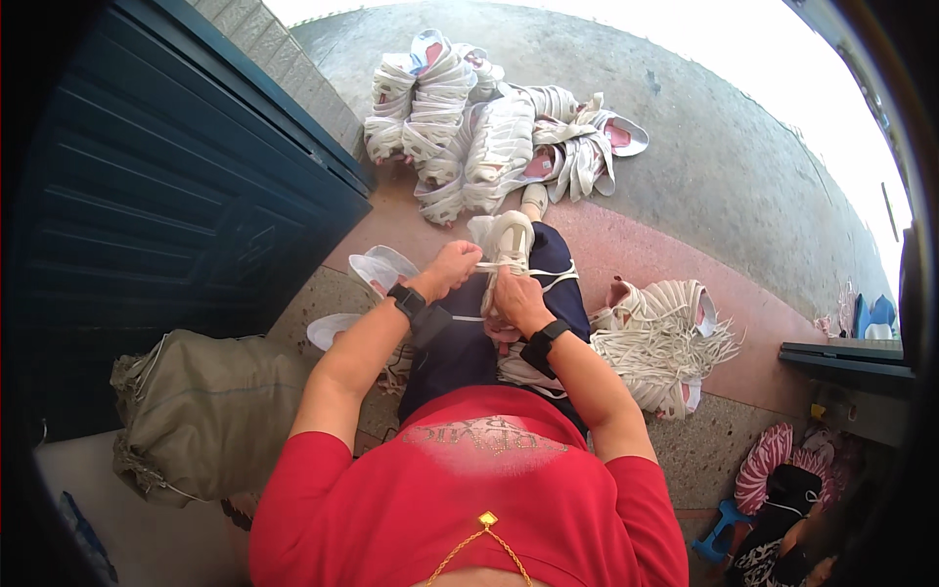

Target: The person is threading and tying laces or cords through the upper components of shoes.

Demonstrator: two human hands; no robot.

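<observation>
A white-and-beige shoe upper [512,238] rests over my lap, its toe pointing away from me. My left hand [456,268] is closed just left of it, fingertips pinching a white shoelace [486,265] that runs across to the shoe. Over the near part of the shoe, my right hand [520,299] bends its fingers around the lacing area; the thumb and part of the shoe are hidden beneath it. A loose lace end [559,276] curves out to the right over my dark trousers. Pink lining shows below my hand.
Beyond my feet lies a large heap of laced white shoe uppers [499,137]. Another bundle [660,342] with loose laces sits at my right, and a few white pieces [381,266] at my left. A stuffed olive sack [210,411] stands by the dark blue door [186,186].
</observation>
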